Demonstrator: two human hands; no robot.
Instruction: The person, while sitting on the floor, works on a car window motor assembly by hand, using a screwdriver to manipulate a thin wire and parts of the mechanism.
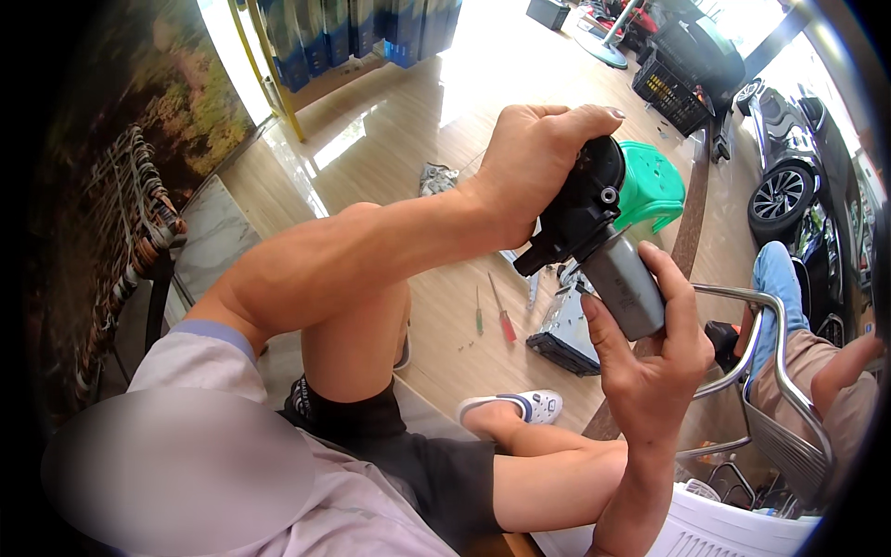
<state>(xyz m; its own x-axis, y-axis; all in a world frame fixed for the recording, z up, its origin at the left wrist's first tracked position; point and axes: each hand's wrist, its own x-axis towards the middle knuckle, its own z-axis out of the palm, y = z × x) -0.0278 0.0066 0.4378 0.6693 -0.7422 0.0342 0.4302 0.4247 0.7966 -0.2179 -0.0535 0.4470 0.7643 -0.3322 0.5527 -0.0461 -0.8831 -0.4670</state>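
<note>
While gripped: one motor (599, 246), two hands (529, 167).

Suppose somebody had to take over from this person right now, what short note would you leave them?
Left hand: gripped over the black plastic gear housing of a small electric motor, held in the air above the lap.
Right hand: wrapped round the motor's grey metal cylinder.
On the wooden floor below: a red-handled screwdriver, a green-handled screwdriver and a dark box-shaped unit. A green plastic stool stands behind.
Done: motor lifted in both hands. Left: cannot tell; housing and cylinder remain joined.
</note>
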